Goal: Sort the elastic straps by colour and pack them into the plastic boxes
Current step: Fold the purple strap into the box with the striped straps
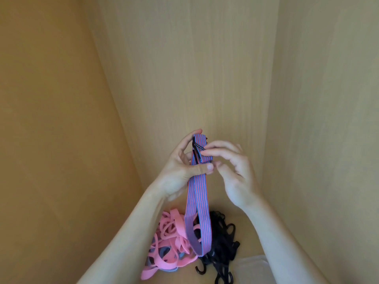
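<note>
Striped strap: one red-and-blue striped elastic strap (197, 193), held up in front of me, hanging doubled in a long loop whose bottom dangles just above the piles.
Hook: one black hook (196, 148) at the strap's top end, between my two hands.
My left hand: my left hand (180, 171) is closed on the strap, thumb pressing it against my fingers just below the folded top.
My right hand: my right hand (231, 171) pinches the folded top of the strap with the tips of forefinger and thumb; the other fingers are loosely curled and apart.
Pink pile: one tangled heap of pink straps (168, 244) below my left forearm; too knotted to count, with a few grey-blue bits (164, 253) mixed in.
Black pile: one heap of black straps with hooks (221, 249), just right of the pink heap, touching it.
Box: one clear plastic box (252, 269), partly seen at the lower edge beside the black heap.
Surroundings: light wooden panels (205, 68) on three sides.
</note>
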`<action>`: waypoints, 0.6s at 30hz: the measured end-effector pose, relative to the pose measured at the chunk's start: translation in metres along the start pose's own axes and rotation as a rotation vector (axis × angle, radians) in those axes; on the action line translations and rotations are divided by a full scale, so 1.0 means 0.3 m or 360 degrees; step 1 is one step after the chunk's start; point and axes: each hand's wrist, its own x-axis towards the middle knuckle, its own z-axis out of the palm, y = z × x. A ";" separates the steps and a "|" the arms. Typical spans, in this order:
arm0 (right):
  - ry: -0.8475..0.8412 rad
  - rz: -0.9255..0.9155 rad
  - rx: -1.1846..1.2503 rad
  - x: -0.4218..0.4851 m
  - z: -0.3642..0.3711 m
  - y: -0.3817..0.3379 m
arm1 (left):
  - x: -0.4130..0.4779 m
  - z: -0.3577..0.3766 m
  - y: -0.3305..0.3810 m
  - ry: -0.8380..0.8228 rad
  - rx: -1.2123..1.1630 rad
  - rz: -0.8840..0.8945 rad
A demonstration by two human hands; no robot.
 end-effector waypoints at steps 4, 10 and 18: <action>0.0025 0.0095 -0.0068 0.009 0.010 0.010 | -0.002 0.016 -0.005 -0.0118 0.0045 -0.0017; -0.0041 0.0359 0.0013 0.004 0.024 0.038 | 0.009 0.017 -0.018 -0.0115 0.0064 -0.0157; -0.0254 0.0434 -0.0207 0.015 0.003 0.047 | 0.000 -0.012 -0.047 -0.0006 -0.0110 -0.0386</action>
